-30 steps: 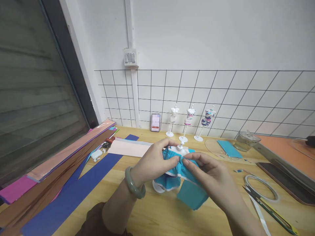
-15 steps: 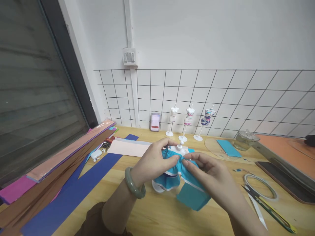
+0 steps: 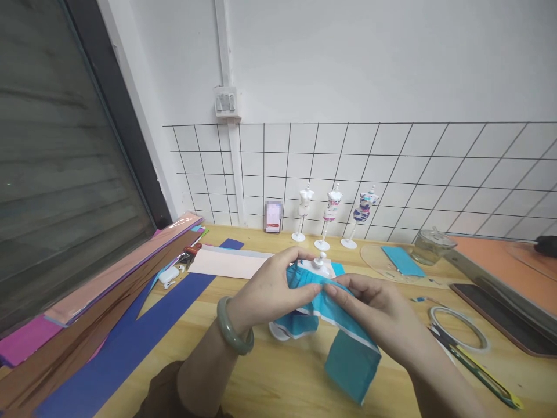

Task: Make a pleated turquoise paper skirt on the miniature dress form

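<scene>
A rounded, glossy grey-green bangle (image 3: 226, 331) circles the left wrist (image 3: 238, 313), and the loose sleeve (image 3: 163, 386) behind it is dark brown.

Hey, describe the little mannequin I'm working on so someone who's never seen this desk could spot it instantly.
Find the wooden table against the white wall with dark grid lines. Near the table's middle, between the left hand and right hand, is a small white mannequin. Unlike the three mannequins standing along the wall, it's draped in bright blue material with white strips.
</scene>
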Action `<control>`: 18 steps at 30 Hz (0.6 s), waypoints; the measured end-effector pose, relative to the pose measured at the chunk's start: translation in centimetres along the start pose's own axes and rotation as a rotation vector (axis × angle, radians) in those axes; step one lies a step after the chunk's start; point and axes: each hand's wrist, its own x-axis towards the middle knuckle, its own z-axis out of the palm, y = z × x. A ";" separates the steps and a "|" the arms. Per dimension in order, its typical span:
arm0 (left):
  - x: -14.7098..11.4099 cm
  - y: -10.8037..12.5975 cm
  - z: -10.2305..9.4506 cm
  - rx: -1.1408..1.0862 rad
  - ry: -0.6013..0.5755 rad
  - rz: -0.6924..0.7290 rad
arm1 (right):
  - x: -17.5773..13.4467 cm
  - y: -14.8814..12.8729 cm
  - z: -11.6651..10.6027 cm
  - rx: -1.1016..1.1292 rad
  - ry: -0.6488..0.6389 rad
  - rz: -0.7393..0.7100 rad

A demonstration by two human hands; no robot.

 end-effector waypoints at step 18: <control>0.1 -0.2 0.0 -0.017 0.011 0.008 | -0.5 -0.5 0.4 -0.075 0.097 -0.020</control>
